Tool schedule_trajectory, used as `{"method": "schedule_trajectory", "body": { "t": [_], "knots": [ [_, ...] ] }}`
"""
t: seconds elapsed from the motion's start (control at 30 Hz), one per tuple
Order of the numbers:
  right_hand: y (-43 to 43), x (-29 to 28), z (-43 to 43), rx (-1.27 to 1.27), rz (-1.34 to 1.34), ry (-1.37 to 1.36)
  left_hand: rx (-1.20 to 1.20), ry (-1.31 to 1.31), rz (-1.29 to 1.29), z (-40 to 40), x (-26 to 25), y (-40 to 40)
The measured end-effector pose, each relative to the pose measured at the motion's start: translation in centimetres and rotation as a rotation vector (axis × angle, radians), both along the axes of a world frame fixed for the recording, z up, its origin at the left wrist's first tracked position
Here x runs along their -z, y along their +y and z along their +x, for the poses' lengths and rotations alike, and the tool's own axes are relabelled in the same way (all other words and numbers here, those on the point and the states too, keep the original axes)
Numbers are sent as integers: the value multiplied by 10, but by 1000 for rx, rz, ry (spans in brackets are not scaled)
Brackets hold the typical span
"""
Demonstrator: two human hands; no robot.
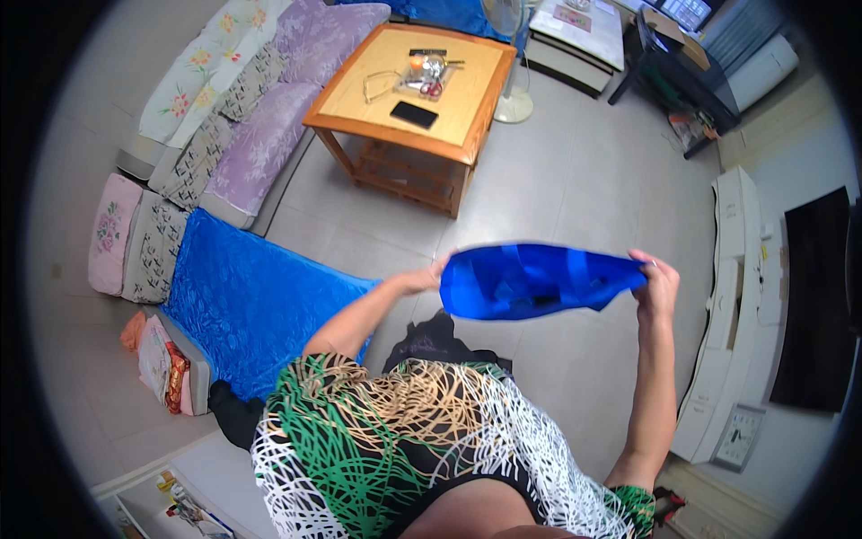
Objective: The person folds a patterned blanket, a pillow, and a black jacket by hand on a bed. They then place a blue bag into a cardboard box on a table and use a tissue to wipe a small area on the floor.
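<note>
A bright blue fabric bag point(512, 279) is stretched sideways in front of me at about chest height, above the tiled floor. It looks slightly blurred, with its mouth spread and lighter strips, probably handles, along its side. My left hand point(425, 275) grips the bag's left end, and some of its fingers are hidden behind the fabric. At the opposite end, my right hand point(656, 283) pinches a corner of the rim between thumb and fingers. Dark fabric point(434, 337) with a faint purple print shows below the bag, near my body.
Ahead stands a wooden table point(350, 87) bearing a smartphone point(414, 114), eyeglasses point(378, 86) and a tray of small items. A sofa point(256, 148) and a blue-covered seat point(249, 283) line the left. To the right are a white TV cabinet point(727, 323) and a television point(811, 303).
</note>
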State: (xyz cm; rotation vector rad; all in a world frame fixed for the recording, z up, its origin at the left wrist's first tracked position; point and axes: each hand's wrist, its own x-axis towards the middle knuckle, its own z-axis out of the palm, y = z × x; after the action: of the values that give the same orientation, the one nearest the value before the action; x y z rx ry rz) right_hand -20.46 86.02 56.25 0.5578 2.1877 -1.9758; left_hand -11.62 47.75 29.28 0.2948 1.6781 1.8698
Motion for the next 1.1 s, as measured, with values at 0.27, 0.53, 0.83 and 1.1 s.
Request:
{"method": "schedule_trajectory", "body": {
  "t": [0.27, 0.53, 0.83, 1.1],
  "knots": [
    [84, 7, -79, 252, -210, 58, -75, 66, -173, -92, -37, 174],
    [187, 14, -201, 84, -279, 7, -403, 148, -30, -251, -38, 277],
    [344, 29, -336, 219, -574, 71, -319, -181, 310, -416, -100, 338],
    [408, 111, -435, 74, -442, 79, -307, -465, 655, -537, -134, 383]
  ]
}}
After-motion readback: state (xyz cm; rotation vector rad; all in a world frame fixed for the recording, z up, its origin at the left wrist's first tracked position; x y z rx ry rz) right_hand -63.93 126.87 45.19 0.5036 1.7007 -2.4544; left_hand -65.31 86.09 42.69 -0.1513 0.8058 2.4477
